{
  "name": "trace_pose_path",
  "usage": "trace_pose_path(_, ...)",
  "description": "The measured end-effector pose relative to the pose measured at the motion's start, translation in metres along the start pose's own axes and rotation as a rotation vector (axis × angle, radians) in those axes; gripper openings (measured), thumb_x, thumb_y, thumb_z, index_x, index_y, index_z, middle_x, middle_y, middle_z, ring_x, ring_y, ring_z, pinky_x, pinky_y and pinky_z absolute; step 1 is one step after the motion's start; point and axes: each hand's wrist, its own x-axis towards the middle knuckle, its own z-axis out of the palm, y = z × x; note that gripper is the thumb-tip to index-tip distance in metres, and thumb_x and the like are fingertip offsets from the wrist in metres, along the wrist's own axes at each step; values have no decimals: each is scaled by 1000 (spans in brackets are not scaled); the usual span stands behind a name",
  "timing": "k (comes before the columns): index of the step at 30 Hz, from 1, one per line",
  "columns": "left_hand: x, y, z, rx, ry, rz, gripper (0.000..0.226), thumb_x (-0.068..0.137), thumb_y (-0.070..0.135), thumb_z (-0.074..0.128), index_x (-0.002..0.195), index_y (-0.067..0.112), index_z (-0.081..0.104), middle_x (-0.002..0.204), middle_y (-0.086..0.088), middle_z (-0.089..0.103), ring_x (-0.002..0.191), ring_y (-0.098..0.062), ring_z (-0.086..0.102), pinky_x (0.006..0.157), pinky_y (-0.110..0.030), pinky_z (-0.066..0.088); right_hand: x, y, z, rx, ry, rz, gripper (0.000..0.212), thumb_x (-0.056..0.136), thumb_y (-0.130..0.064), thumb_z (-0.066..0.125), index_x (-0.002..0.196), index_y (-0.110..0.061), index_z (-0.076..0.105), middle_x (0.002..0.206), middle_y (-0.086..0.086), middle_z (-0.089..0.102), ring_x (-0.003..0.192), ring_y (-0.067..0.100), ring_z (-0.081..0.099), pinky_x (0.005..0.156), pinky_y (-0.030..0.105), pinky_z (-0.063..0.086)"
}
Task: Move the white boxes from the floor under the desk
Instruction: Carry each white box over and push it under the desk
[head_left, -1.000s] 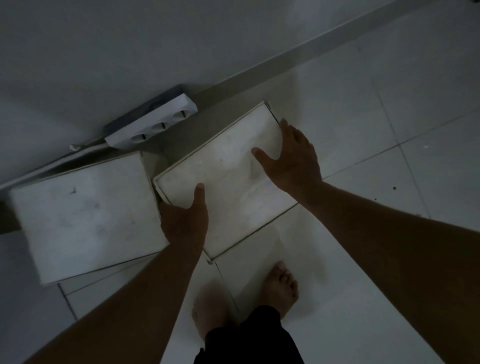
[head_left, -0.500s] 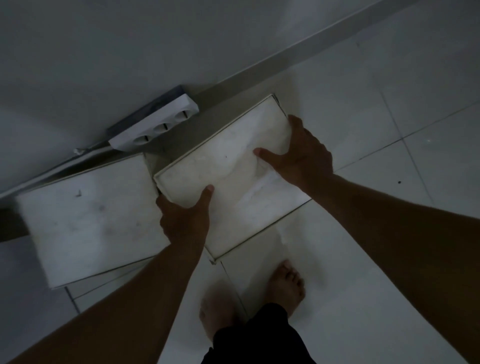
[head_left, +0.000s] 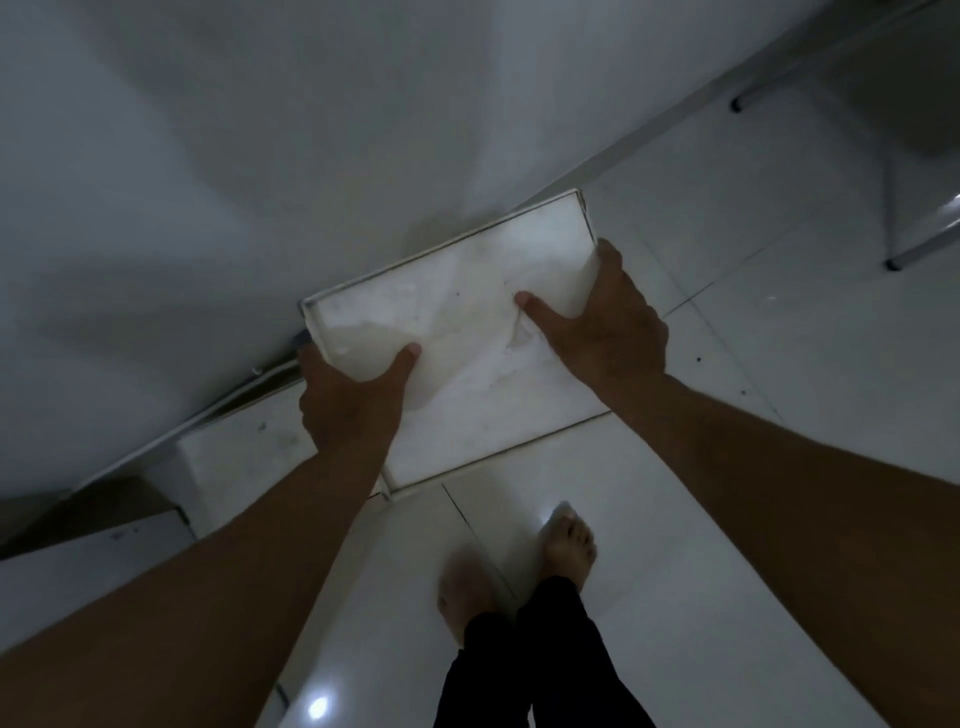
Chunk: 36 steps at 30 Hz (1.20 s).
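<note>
Box (head_left: 457, 353) between both hands, left hand (head_left: 348, 400) and right hand (head_left: 608, 327) fingers curled round its opposite edges.

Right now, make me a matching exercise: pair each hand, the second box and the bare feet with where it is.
Things:
1. left hand
2. right hand
3. second white box
4. bare feet

Places:
A. on the tiled floor, below the held white box
B. gripping the box's right edge
C. under the left forearm
D. gripping the box's near-left corner

Pairs: 1-D, 2-B, 3-C, 4-A
</note>
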Motion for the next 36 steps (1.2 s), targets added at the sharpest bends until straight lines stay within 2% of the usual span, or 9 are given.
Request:
trace_pose_path(10, -101, 83, -143, 10, 56, 184, 95, 63, 62, 80, 138, 19, 40, 129, -6, 58, 117, -29, 56, 91, -34, 44, -107, -61, -137, 75, 116, -17, 97, 77, -77, 58, 145, -17, 26, 137, 11, 53, 118, 36, 55, 96, 43, 42)
trace_pose_path(17, -178, 106, -242, 7, 131, 239, 103, 58, 68, 79, 140, 21, 40, 130, -6, 58, 119, -30, 55, 96, -39, 44, -191, -100, -218, 97, 159, -96, 97, 78, -77, 56, 147, -15, 25, 140, 13, 51, 121, 36, 54, 98, 44, 40)
trace_pose_path(25, -250, 90, -363, 1, 175, 244, 104, 60, 69, 77, 143, 22, 36, 135, -8, 54, 123, -30, 52, 98, -40, 43, -299, -153, -266, 118, 161, -176, 94, 80, -75, 55, 146, -15, 26, 139, 13, 52, 122, 35, 53, 98, 43, 40)
trace_pose_path(36, -308, 15, -520, 1, 261, 311, 98, 64, 69, 75, 140, 19, 38, 132, -7, 56, 121, -32, 53, 93, -40, 44, -453, -229, -266, 141, 265, -268, 95, 76, -79, 55, 142, -14, 31, 130, 13, 59, 114, 34, 59, 91, 43, 45)
